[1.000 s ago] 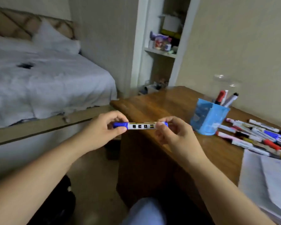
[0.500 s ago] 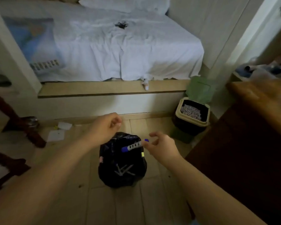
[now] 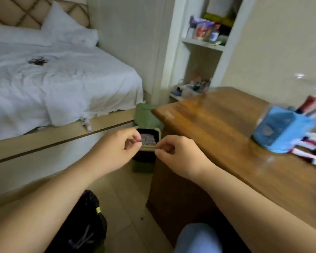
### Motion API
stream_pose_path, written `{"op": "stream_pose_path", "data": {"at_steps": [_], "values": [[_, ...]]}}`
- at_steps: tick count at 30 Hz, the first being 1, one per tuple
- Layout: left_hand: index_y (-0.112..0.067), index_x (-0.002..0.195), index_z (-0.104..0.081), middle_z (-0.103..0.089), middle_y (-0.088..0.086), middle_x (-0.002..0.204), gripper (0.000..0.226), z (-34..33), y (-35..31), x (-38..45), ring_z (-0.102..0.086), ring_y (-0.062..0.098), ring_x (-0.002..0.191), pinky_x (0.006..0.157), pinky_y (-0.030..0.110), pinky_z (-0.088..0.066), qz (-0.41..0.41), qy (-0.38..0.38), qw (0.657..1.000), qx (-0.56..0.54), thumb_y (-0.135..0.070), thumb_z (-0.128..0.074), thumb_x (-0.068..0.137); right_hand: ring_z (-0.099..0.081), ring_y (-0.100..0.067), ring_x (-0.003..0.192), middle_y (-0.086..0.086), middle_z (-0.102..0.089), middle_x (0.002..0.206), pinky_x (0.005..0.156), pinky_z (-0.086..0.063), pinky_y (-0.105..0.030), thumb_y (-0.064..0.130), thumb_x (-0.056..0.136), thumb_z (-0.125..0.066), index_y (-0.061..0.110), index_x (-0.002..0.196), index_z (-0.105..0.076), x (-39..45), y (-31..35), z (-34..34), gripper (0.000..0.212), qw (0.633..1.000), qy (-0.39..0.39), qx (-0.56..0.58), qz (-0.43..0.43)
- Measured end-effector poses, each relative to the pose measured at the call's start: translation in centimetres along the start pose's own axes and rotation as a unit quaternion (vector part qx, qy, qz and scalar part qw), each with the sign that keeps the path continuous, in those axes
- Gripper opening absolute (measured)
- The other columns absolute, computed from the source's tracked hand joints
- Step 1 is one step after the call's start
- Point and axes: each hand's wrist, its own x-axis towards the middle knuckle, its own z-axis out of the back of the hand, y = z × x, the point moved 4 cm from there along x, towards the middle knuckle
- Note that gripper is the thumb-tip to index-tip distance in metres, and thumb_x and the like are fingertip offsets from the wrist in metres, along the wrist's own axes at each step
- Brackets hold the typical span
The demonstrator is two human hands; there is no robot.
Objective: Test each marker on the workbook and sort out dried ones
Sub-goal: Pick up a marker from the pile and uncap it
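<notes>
A loose row of markers (image 3: pixel 307 152) lies flat on the wooden desk (image 3: pixel 226 125), at the far right edge of the view, just in front of a blue pen cup (image 3: pixel 281 132) that holds a few more markers upright. The lying markers are blurred; their long axes run roughly left to right and slightly toward the viewer. The workbook is not in view.

Both hands hover in mid-air off the desk's near-left corner, above the floor, well apart from the markers. The right hand (image 3: pixel 175 152) is the nearer of the two to the markers, which lie to its right and a little farther from the person. Its fingers are curled inward and nothing shows between them. The left hand (image 3: pixel 117 148) sits just beside it, close but not touching, fingers also curled; whether a thin dark sliver at its fingertips is an object or shadow cannot be told. Neither hand holds a marker.

Judging from this, the next move is a rightward reach across the desk, most easily by the right hand, to pick up a marker.

Behind the hands stands a small green bin (image 3: pixel 148 148) beside the desk. A black bag (image 3: pixel 84 225) sits on the floor at lower left. A bed (image 3: pixel 53 84) with white sheets fills the left side.
</notes>
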Motion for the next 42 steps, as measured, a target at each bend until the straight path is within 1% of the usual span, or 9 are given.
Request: {"op": "stream_pose_path", "data": {"at_steps": [3, 7, 12, 18, 22, 25, 29, 31, 42], "values": [[-0.034, 0.092, -0.058, -0.058, -0.016, 0.087, 0.005, -2.3, -8.1, 3.3, -0.055, -0.001, 0.082, 0.061, 0.015, -0.041, -0.093, 0.021, 0.995, -0.013, -0.030, -0.057, 0.089, -0.058, -0.003, 0.082, 0.013, -0.061, 0.090, 0.066, -0.046, -0.011, 0.030, 0.091, -0.059, 0.025, 0.106, -0.065, -3.8, -3.2, 7.7, 0.017, 0.996, -0.071, -0.031, -0.044], [-0.036, 0.092, -0.058, -0.057, -0.021, 0.089, 0.005, -6.6, -19.4, 5.7, -0.055, -0.003, 0.082, 0.064, 0.013, -0.046, -0.209, 0.057, 0.976, -0.023, -0.033, -0.057, 0.089, -0.056, -0.002, 0.076, 0.017, -0.058, 0.080, 0.065, -0.042, -0.009, 0.031, 0.087, -0.062, 0.027, 0.097, -0.065, -10.6, -9.1, 16.7, 0.010, 0.971, -0.190, -0.065, -0.128], [-0.035, 0.089, -0.054, -0.056, -0.018, 0.087, 0.007, -14.8, -31.8, 6.3, -0.055, 0.002, 0.076, 0.060, 0.009, -0.038, -0.305, 0.100, 0.945, -0.068, -0.030, -0.058, 0.088, -0.060, -0.005, 0.075, 0.015, -0.061, 0.078, 0.064, -0.046, -0.013, 0.028, 0.087, -0.063, 0.030, 0.092, -0.065, -21.2, -17.0, 24.0, 0.006, 0.933, -0.256, -0.093, -0.236], [-0.033, 0.091, -0.054, -0.054, -0.017, 0.084, 0.005, -23.6, -41.5, 6.7, -0.054, 0.003, 0.077, 0.071, 0.025, -0.049, -0.352, 0.189, 0.913, -0.086, -0.028, -0.055, 0.091, -0.056, -0.005, 0.065, 0.015, -0.060, 0.074, 0.053, -0.039, -0.006, 0.026, 0.087, -0.062, 0.029, 0.089, -0.065, -30.0, -24.9, 28.8, 0.005, 0.886, -0.294, -0.121, -0.337], [-0.027, 0.095, -0.056, -0.052, -0.018, 0.081, 0.005, -27.3, -44.0, 7.9, -0.053, 0.003, 0.076, 0.069, 0.023, -0.047, -0.350, 0.231, 0.905, -0.075, -0.025, -0.052, 0.092, -0.054, -0.004, 0.055, 0.007, -0.061, 0.084, 0.045, -0.040, -0.009, 0.021, 0.091, -0.058, 0.020, 0.108, -0.066, -30.5, -28.6, 30.2, 0.019, 0.876, -0.282, -0.136, -0.366], [-0.026, 0.094, -0.057, -0.052, -0.015, 0.078, 0.006, -29.0, -44.3, 9.3, -0.053, 0.006, 0.076, 0.066, 0.022, -0.044, -0.340, 0.241, 0.906, -0.071, -0.024, -0.052, 0.092, -0.062, -0.021, 0.079, -0.002, -0.063, 0.101, 0.063, -0.048, -0.028, 0.022, 0.092, -0.055, 0.019, 0.115, -0.064, -28.2, -31.0, 30.7, 0.025, 0.876, -0.269, -0.151, -0.371], [-0.025, 0.093, -0.057, -0.050, -0.016, 0.077, 0.004, -30.6, -44.0, 11.3, -0.052, 0.004, 0.074, 0.062, 0.017, -0.039, -0.338, 0.237, 0.908, -0.071, -0.024, -0.054, 0.092, -0.045, -0.024, 0.118, -0.005, -0.051, 0.129, 0.091, -0.040, -0.030, 0.021, 0.094, -0.052, 0.018, 0.130, -0.055, -23.9, -33.7, 31.5, 0.035, 0.883, -0.245, -0.225, -0.330], [-0.026, 0.094, -0.057, -0.048, -0.017, 0.076, 0.004, -31.2, -43.8, 12.0, -0.052, 0.003, 0.073, 0.062, 0.016, -0.038, -0.336, 0.236, 0.909, -0.075, -0.024, -0.055, 0.092, -0.037, -0.024, 0.124, -0.004, -0.047, 0.135, 0.100, -0.037, -0.035, 0.024, 0.096, -0.050, 0.020, 0.135, -0.049, -22.3, -34.8, 31.5, 0.039, 0.880, -0.219, -0.261, -0.332], [-0.027, 0.092, -0.059, -0.050, -0.019, 0.084, 0.004, -30.3, -44.1, 11.9, -0.051, 0.000, 0.079, 0.067, 0.013, -0.041, -0.374, 0.217, 0.894, -0.115, -0.024, -0.057, 0.090, -0.049, -0.026, 0.106, -0.005, -0.060, 0.114, 0.082, -0.038, -0.033, 0.027, 0.095, -0.051, 0.016, 0.117, -0.061, -22.9, -33.5, 32.8, 0.026, 0.863, -0.264, -0.300, -0.310]]}}
